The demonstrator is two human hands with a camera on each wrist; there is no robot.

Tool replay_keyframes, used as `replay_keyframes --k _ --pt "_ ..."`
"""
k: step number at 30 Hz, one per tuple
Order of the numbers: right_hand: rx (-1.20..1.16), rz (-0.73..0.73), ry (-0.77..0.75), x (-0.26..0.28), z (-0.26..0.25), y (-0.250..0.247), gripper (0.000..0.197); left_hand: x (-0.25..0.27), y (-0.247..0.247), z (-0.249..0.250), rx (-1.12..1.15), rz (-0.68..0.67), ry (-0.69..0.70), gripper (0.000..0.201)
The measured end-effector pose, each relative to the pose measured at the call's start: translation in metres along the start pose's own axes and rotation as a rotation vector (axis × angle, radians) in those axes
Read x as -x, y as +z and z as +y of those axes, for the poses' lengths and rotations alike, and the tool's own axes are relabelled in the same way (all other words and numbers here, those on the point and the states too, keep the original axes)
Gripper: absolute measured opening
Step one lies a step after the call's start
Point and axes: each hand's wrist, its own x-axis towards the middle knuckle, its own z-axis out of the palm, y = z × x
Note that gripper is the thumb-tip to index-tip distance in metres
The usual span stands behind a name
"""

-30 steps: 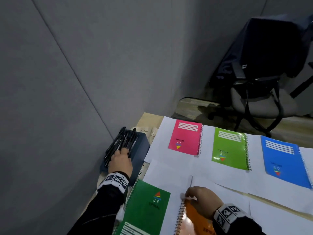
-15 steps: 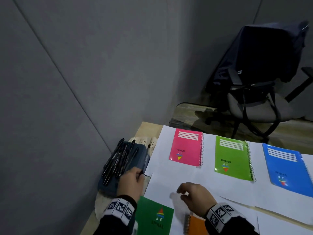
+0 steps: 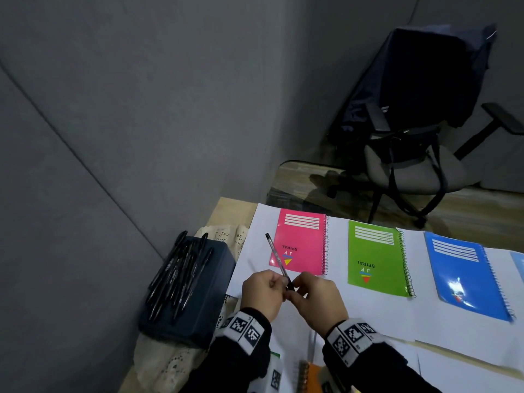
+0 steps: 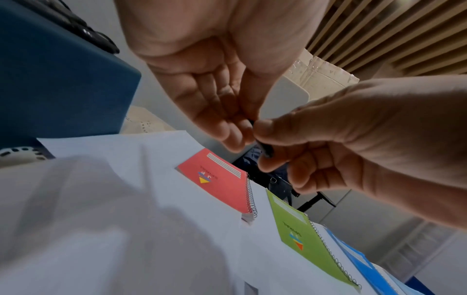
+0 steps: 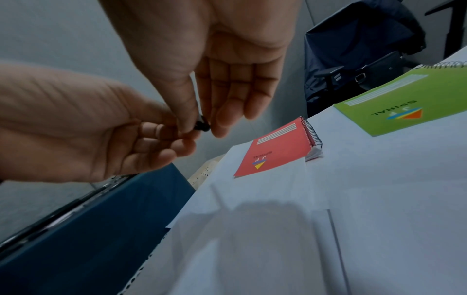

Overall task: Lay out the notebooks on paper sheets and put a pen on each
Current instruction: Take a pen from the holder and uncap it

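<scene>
Since a second ago the left hand (image 3: 262, 293) has left the box (image 3: 192, 304) with a pen (image 3: 277, 259), and the right hand (image 3: 317, 300) has joined it, both pinching its near end above the paper (image 3: 377, 313), near the pink notebook (image 3: 300, 243), likely its first stop.

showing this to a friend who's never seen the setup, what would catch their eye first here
Most likely the row of bright notebooks on white paper sheets: a pink notebook, then a lime green notebook and a blue notebook to its right. Just in front of the pink one, the left hand and right hand pinch one black pen between them. At the far left, more pens lie on a dark blue box.
</scene>
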Motion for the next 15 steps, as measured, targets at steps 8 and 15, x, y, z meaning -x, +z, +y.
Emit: replay_keyframes --k 8,15 --pt "0.089 -0.057 0.079 -0.027 0.016 0.006 0.018 -0.014 -0.01 -0.011 -0.201 0.009 0.008 0.014" --pt "0.237 -0.085 0.241 -0.087 0.042 -0.014 0.02 -0.036 -0.079 -0.012 -0.537 0.279 0.058 0.02"
